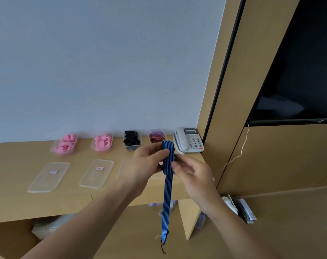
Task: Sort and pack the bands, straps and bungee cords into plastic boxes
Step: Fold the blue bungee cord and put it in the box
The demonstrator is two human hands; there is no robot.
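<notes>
Above desk edge (102, 206): blue striped strap (167, 193) hangs vertical, folded top up; left hand (146, 165) and right hand (193, 176) fingers pinch it.

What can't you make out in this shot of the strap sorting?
- Head view: third lid, mostly behind the left hand.
- Fourth box, front hidden by the blue striped strap.
- Lid labels, too small and blurred to read.
- Items under the desk, cut off by the desk edge.
</notes>
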